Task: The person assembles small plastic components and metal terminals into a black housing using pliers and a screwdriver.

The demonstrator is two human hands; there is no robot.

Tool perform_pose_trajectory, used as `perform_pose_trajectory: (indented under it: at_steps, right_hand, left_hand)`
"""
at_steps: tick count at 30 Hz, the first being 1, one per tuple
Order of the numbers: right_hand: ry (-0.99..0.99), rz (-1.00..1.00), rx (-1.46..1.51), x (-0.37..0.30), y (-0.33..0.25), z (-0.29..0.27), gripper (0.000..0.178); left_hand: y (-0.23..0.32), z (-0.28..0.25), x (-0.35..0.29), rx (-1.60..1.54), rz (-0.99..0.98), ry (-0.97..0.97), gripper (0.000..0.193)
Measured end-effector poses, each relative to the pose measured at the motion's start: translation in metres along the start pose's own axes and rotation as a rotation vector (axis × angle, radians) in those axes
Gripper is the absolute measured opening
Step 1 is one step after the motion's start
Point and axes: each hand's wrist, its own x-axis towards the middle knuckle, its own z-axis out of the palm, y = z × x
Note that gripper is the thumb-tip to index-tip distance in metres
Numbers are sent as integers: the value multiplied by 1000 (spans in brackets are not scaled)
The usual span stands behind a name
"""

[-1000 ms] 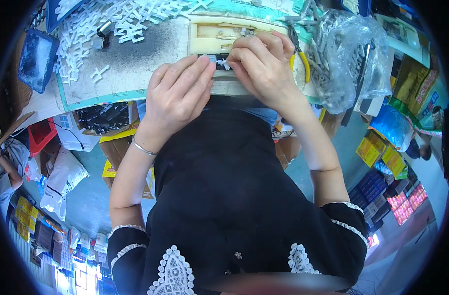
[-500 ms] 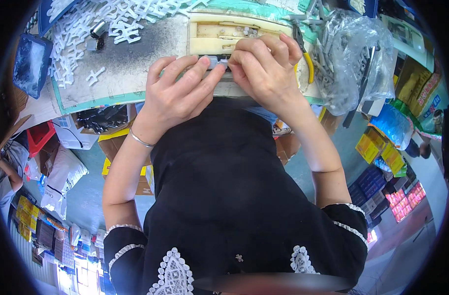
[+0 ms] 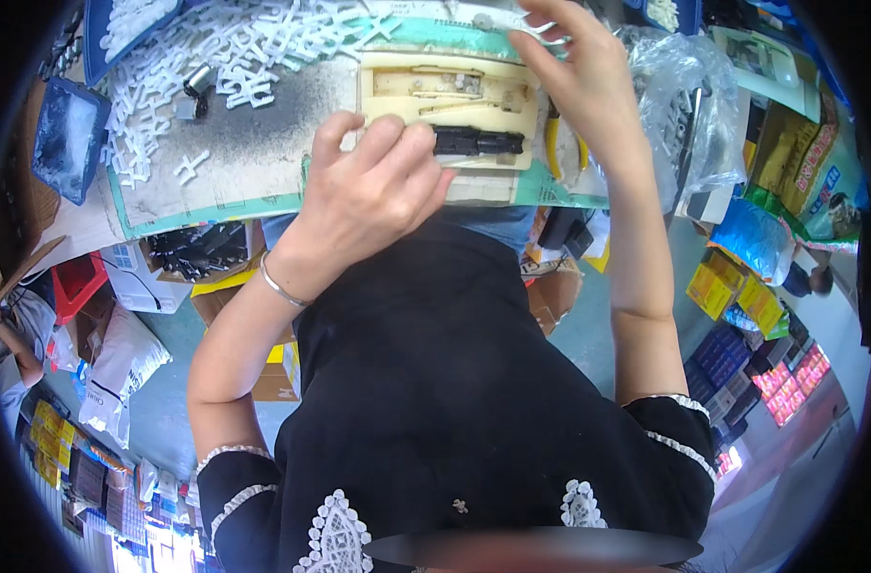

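A cream-coloured fixture block (image 3: 383, 81) with recessed slots lies on the bench in front of me. A long black plastic part (image 3: 483, 141) sits along its near side. My left hand (image 3: 373, 181) rests over the fixture's left end, fingers curled and the thumb beside the black part's near edge. Those fingers hide the part's left end and whatever they may grip. Raised beyond the fixture's right end is my right hand (image 3: 588, 72), fingers apart, with nothing visible in it. Below it lie pliers with yellow handles (image 3: 554, 148).
White branched plastic pieces (image 3: 254, 48) are heaped at the far left, beside a blue bin (image 3: 71, 138). A small metal cylinder (image 3: 199, 78) stands among them. At right lies a clear plastic bag (image 3: 679, 105) of grey parts. A box of black parts (image 3: 201, 250) is below the bench edge.
My right hand has left the fixture and moved up and away to the right, its fingers spreading. My left hand has curled its fingers and shifted slightly; the black part now shows.
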Motion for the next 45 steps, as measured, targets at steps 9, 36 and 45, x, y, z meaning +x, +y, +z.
perform_pose_trajectory:
  at_steps: [9, 36, 45]
  right_hand:
    - [-182, -111, -148, 7, 24, 25, 16]
    - [-232, -135, -192, 4, 14, 5, 15]
    - [-731, -56, -602, 49, -8, 17, 15]
  left_hand:
    - [-10, -11, 17, -176, -169, 82, 13]
    - [-12, -13, 13, -1423, -1029, 255, 18]
    - [-9, -14, 12, -1648, -1217, 243, 17]
